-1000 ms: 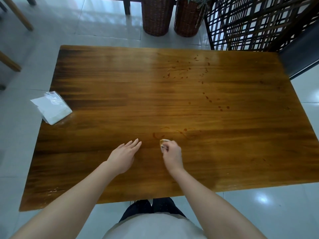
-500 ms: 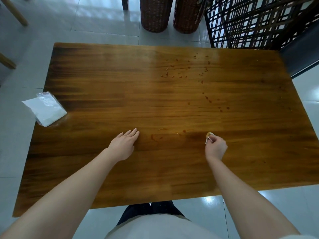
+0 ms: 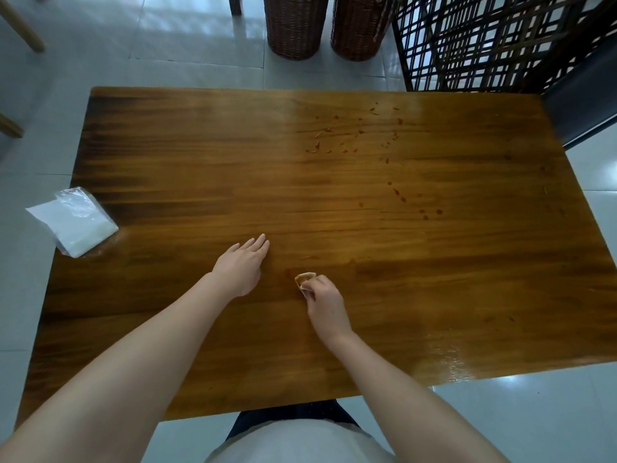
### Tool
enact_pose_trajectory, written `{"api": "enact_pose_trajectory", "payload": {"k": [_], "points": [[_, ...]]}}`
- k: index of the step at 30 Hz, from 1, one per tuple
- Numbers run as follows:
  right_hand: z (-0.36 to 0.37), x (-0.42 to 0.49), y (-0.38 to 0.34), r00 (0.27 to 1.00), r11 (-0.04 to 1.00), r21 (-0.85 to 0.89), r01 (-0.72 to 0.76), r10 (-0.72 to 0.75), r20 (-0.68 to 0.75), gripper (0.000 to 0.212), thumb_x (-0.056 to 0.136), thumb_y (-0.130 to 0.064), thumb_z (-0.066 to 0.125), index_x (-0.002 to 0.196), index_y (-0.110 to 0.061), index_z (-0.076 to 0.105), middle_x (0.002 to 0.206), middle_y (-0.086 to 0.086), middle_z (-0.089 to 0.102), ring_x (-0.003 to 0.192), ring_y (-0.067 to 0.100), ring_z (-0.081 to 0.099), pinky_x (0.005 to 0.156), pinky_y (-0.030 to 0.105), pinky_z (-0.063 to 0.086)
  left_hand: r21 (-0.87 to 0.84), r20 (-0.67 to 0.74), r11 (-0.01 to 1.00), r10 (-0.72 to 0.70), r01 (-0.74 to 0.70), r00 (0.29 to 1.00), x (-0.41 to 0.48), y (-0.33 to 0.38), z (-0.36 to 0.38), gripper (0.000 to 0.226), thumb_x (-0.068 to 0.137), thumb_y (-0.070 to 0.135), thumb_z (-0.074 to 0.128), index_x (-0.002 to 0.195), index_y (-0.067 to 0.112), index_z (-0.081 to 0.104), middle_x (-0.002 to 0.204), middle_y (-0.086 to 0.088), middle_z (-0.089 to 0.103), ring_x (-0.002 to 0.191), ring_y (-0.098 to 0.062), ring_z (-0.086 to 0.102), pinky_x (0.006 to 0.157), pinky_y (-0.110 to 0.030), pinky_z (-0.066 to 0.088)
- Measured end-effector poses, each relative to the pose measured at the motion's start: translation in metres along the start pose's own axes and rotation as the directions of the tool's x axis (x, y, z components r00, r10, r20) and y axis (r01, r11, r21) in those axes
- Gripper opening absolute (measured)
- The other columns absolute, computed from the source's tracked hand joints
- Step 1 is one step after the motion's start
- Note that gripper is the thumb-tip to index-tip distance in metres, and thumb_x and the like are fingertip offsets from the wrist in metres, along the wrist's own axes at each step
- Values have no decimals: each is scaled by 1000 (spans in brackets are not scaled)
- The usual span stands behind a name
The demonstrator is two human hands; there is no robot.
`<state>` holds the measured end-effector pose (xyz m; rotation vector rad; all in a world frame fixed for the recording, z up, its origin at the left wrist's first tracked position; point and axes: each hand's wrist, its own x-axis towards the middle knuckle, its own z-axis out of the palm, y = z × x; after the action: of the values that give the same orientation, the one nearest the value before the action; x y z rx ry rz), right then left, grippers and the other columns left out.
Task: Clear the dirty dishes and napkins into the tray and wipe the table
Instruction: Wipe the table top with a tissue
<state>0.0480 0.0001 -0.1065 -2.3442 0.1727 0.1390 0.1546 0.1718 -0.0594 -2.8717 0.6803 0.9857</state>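
A: right hand (image 3: 325, 307) is pinching a stained napkin wad (image 3: 304, 279) against the table (image 3: 167, 155) — left hand (image 3: 243, 266) is lying flat, open

B: red spots (image 3: 399, 192) are sitting farther off, up-right — right hand's nearer

No readable text, labels, brands, numbers or signs anywhere in view.

The wooden table (image 3: 334, 202) bears only grain and reddish spots, no lettering. The clear plastic packet (image 3: 74, 222) at its left edge shows plain white contents with no print that can be made out. The small stained wad (image 3: 304, 279) in the right hand (image 3: 325, 305) carries no marking, and the wicker baskets (image 3: 293, 25) on the far floor are bare of tags.
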Motion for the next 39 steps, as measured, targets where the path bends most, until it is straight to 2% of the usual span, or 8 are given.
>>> {"api": "enact_pose_trajectory", "payload": {"k": [5,11,14,19,23,27,34,39], "points": [[-54,29,42,943,971,28,-236,236,-234,14,91,-6,60,101,-3,70,99,8,64,92,21,60,84,32,51,-28,74,999,-17,19,997,2,2,1,74,95,-2,40,154,14,-2,162,-3,-8,149,-19,5,119,-36,11],[-90,43,76,789,885,53,-463,438,-430,21,92,-4,58,110,0,67,112,14,63,104,26,59,83,25,47,-89,103,996,14,-5,995,4,-5,-3,77,92,-6,37,154,16,-2,162,-1,-8,149,-18,4,119,-38,12],[-62,39,51,844,917,58,-394,386,-372,20,93,-6,57,110,-2,67,109,12,63,100,24,60,87,33,51,-119,84,993,10,0,996,2,-5,2,79,92,-8,38,154,17,-3,162,0,-9,149,-18,3,119,-38,12],[0,20,-5,989,994,38,-103,106,-103,18,93,-7,57,107,-7,68,101,2,62,93,12,58,86,25,51,-90,109,996,20,-11,994,6,-6,-4,77,93,-8,39,154,16,-1,162,-1,-7,149,-19,5,119,-40,13],[23,1,-21,991,993,-7,114,-113,66,23,92,-4,57,114,-5,66,105,5,63,98,14,58,85,24,53,-89,123,996,21,-10,992,6,-7,-6,77,94,-6,40,154,17,-1,162,-1,-7,149,-18,5,119,-41,14],[5,17,-9,992,993,-44,112,-110,55,20,92,-5,57,110,-5,68,104,4,63,98,14,58,87,23,51,-109,130,994,36,-22,991,7,-11,-6,79,93,-8,41,155,19,0,162,2,-7,149,-18,5,119,-41,14],[-36,60,17,970,988,-32,-154,144,-197,19,92,-1,57,108,-1,68,99,2,59,94,17,58,86,27,52,-141,124,989,56,-38,991,6,-16,-3,84,88,-14,38,155,21,1,162,4,-7,149,-16,5,118,-41,13],[-6,45,-11,997,995,-99,23,-30,-71,16,94,-5,55,103,-6,68,98,1,61,91,12,57,83,22,49,-130,135,991,58,-41,989,8,-17,-3,83,89,-13,38,155,21,1,162,5,-8,149,-17,6,118,-42,15]]}}
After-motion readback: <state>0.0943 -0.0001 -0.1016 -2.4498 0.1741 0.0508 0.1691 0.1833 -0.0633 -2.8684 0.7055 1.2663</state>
